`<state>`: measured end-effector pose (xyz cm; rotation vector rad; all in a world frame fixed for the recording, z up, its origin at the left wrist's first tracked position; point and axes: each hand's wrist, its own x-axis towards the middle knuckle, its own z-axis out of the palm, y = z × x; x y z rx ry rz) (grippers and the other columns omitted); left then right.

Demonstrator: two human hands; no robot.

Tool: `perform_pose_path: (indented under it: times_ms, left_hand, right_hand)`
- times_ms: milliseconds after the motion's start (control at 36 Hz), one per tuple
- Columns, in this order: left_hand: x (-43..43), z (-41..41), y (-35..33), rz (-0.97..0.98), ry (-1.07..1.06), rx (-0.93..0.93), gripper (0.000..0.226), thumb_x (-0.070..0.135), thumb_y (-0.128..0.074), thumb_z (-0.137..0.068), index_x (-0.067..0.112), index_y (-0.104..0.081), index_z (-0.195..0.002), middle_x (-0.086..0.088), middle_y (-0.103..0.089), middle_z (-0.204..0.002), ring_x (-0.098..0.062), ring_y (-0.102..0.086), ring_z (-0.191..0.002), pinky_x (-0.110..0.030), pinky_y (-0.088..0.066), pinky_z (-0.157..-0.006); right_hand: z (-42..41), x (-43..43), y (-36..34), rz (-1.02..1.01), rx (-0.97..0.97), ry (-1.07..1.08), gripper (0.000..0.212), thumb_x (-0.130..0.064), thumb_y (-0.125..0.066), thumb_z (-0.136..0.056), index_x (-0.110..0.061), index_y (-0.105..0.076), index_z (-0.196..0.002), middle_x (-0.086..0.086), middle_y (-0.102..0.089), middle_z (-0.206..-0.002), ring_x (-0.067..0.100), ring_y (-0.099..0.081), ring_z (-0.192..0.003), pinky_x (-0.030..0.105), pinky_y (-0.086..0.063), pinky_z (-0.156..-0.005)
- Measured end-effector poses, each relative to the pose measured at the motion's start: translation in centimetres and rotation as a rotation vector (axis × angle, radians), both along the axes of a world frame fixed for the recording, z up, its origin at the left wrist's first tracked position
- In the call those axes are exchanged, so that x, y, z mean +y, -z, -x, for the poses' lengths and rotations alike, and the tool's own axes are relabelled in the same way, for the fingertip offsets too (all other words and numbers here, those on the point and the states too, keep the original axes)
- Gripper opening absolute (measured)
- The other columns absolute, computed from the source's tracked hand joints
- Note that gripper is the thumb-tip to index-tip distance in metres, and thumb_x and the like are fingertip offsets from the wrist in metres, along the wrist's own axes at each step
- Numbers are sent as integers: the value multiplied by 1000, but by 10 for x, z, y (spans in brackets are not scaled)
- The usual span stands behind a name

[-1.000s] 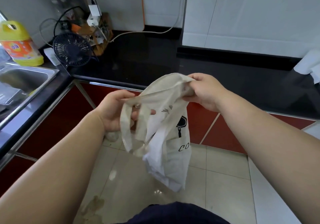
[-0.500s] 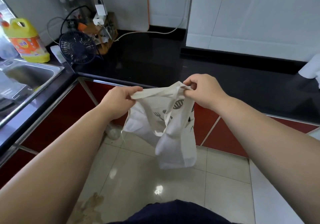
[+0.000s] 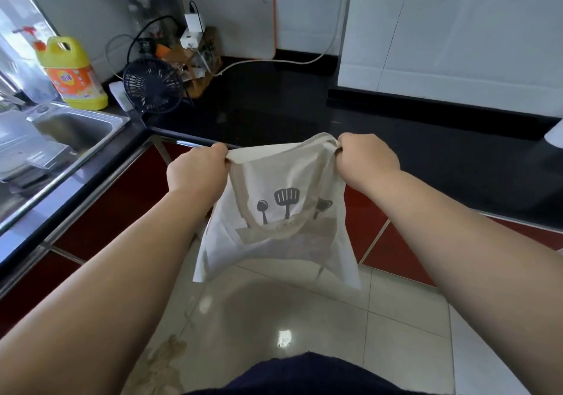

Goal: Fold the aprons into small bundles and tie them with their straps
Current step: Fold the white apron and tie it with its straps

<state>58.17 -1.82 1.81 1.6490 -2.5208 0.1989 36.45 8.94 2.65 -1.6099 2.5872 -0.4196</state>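
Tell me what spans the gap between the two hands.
Head view: the apron hangs there, its top edge stretched from left hand to right hand.

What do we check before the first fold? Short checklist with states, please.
1. Left hand grips one top corner of the apron: ok.
2. Right hand grips the other top corner: ok.
3. Top edge pulled out between the hands, printed side facing the camera: ok.
4. Neck strap out of the fold area: not ok, its loop hangs across the front over the print.
5. Waist straps free for tying: cannot tell, they are not clearly visible.
6. Bare patch of countertop just beyond the hands for laying it down: ok.
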Motion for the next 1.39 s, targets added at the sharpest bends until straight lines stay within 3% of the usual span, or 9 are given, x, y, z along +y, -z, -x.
perform_pose_path:
  times_ms: [111,194,278,361,500,667,1056,1222,1389]
  left_hand:
    - [0,9,-5,6,18,156,15,10,-38,-98,9,-52,-93,-7,-56,-72,-27,-49,-64,-31,-30,-47]
    - [3,16,-9,-360,4,693,22,5,-35,-94,6,-56,-87,-5,-66,-71,-24,-65,-68,-30,-51,-56]
    - [6,27,-12,-542,-39,1122,29,0,-31,-93,9,-57,-104,-7,-70,-76,-20,-71,-74,-31,-56,-66]
    - [1,38,-16,-500,-39,1251,41,3,-33,-97,20,-47,-131,-4,-71,-85,-16,-70,-81,-29,-55,-71]
    - [-17,61,-24,-346,11,1197,38,18,-41,-98,32,-55,-130,7,-60,-125,-13,-55,-116,-41,-47,-101]
    - [-48,89,-36,-353,114,1167,46,18,-37,-103,31,-37,-147,14,-39,-148,1,-33,-128,-16,-28,-101]
    - [-270,176,-15,-575,151,1196,46,13,-35,-103,24,-37,-148,9,-40,-148,-1,-35,-125,-13,-27,-103]
    - [-377,214,-28,-644,153,1142,45,12,-36,-102,22,-40,-146,6,-46,-140,-5,-49,-118,-20,-40,-104]
    - [-460,258,-56,-672,266,1160,50,29,-41,-103,27,-28,-151,0,-47,-145,-17,-48,-129,-32,-38,-110]
  right_hand:
    - [5,-4,-4,115,-118,31,25,-11,-37,-93,-15,-37,-68,5,-48,-72,22,-45,-63,30,-28,-49]
    - [9,-8,-11,204,-429,-1,17,-8,-39,-89,-7,-56,-85,12,-60,-84,29,-59,-72,40,-50,-57]
    - [8,-10,-18,356,-863,-10,27,-4,-40,-92,-17,-56,-110,7,-60,-106,23,-66,-82,35,-60,-63]
    - [11,-18,-22,447,-947,-36,33,1,-39,-92,-26,-56,-96,3,-61,-103,25,-65,-93,40,-60,-74]
    - [30,-40,-26,563,-978,37,36,-1,-39,-89,-33,-54,-89,4,-60,-107,26,-62,-101,48,-55,-86]
    - [46,-69,-35,588,-917,9,42,-17,-39,-89,-21,-51,-129,-1,-59,-124,18,-55,-116,41,-46,-101]
    - [127,-263,-27,531,-690,67,44,-8,-30,-100,-19,-43,-140,-10,-46,-124,5,-42,-111,14,-33,-92]
    - [160,-365,-34,538,-661,162,42,-7,-32,-98,-18,-50,-135,-6,-51,-118,14,-49,-115,22,-38,-100]
    - [194,-438,-55,635,-624,169,50,-9,-29,-102,-17,-21,-150,1,-37,-145,14,-43,-128,11,-35,-100]
